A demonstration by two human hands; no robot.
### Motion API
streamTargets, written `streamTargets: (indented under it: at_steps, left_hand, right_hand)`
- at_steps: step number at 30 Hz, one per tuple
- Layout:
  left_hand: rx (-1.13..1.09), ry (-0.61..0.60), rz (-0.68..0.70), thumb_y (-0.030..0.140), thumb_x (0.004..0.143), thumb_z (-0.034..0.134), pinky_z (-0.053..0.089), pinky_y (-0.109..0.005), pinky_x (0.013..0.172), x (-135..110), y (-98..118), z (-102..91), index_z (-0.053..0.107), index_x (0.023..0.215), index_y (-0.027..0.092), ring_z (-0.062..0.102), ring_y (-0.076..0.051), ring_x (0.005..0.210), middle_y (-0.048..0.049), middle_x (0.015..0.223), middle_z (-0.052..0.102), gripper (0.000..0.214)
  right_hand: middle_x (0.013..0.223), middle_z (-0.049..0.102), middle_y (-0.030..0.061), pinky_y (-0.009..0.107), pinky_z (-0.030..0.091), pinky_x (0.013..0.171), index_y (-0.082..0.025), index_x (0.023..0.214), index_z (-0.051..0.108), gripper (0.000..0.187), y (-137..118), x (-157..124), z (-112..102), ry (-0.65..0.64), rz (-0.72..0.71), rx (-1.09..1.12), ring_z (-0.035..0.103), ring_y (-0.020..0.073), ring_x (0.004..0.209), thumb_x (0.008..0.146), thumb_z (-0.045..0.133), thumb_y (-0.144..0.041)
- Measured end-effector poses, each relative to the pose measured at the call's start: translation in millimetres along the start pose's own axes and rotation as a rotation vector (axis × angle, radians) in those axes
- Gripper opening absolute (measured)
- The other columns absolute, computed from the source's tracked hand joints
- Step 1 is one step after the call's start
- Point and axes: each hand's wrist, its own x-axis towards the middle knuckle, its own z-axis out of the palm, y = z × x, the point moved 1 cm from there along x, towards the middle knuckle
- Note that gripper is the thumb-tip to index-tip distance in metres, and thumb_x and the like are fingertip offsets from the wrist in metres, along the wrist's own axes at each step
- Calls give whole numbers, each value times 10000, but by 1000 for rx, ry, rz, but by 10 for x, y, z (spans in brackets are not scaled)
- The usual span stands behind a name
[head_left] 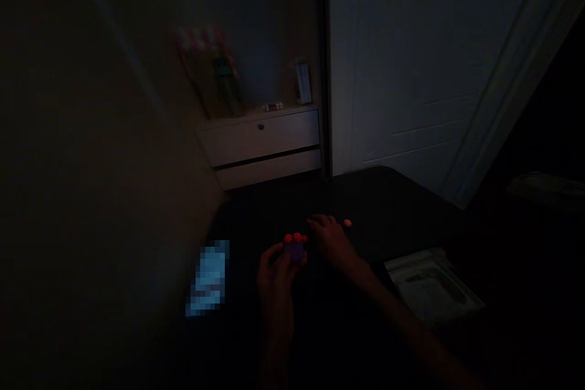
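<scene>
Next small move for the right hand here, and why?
Probably bring the right hand a little left to the purple piece held in the left hand: orange bits sit on its top, and another orange bit shows by the right hand's fingers. The dark hides whether it is gripped.

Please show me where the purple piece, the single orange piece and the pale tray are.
purple piece [295, 253]: head view, its front face.
single orange piece [347, 223]: head view, its middle.
pale tray [404, 265]: head view, its left rim.
</scene>
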Motion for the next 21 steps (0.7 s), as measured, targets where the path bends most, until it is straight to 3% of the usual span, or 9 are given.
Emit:
streamTargets:
  at_steps: [4, 7, 10, 12, 16, 21]
  left_hand:
    - [-6, 16, 11, 258, 782, 845, 616, -526, 931, 7, 31, -21, 624, 1135, 184, 783, -286, 972, -120, 1100, 779, 423]
    - [-23, 47, 21, 221, 793, 835, 600, -546, 963, 14, 35, -39, 590, 1185, 208, 779, -278, 981, -112, 1144, 750, 462]
    - [-63, 93, 27, 163, 794, 816, 591, -535, 986, 15, 20, -42, 570, 1207, 226, 767, -260, 1008, -97, 1174, 723, 485]
    - [-69, 126, 26, 119, 811, 779, 584, -497, 1005, 5, 7, -31, 571, 1215, 231, 752, -244, 1052, -96, 1200, 713, 468]
    - [-49, 187, 9, 94, 825, 759, 570, -428, 1023, -29, -5, -1, 583, 1221, 227, 731, -227, 1105, -103, 1212, 717, 453]
    - [-70, 171, 18, 100, 809, 796, 582, -394, 996, -68, 20, 44, 585, 1232, 231, 733, -234, 1117, -110, 1228, 726, 491]
  right_hand:
    - [1132, 758, 153, 439, 537, 933, -197, 1168, 770, 363, 24, 51, 53, 0, 11, 6, 672, 294, 1046, 943, 540, -29]
    - [1145, 748, 133, 423, 546, 929, -194, 1225, 728, 302, -42, -3, -25, 64, 38, 84, 691, 268, 1036, 1005, 532, -130]
    - [1060, 762, 92, 375, 574, 845, -194, 1175, 722, 214, -216, -141, -153, 206, 130, 447, 732, 237, 920, 991, 641, -265]
    - [1022, 767, 60, 349, 575, 838, -216, 1119, 730, 176, -382, -255, -213, 228, 112, 602, 736, 219, 904, 967, 690, -297]
    - [1047, 753, 52, 329, 582, 839, -240, 1088, 738, 142, -639, -427, -222, 261, 41, 663, 727, 200, 902, 948, 712, -245]
    - [1028, 757, 52, 350, 593, 854, -260, 1082, 756, 141, -678, -471, -147, 261, 12, 616, 729, 214, 912, 946, 720, -244]
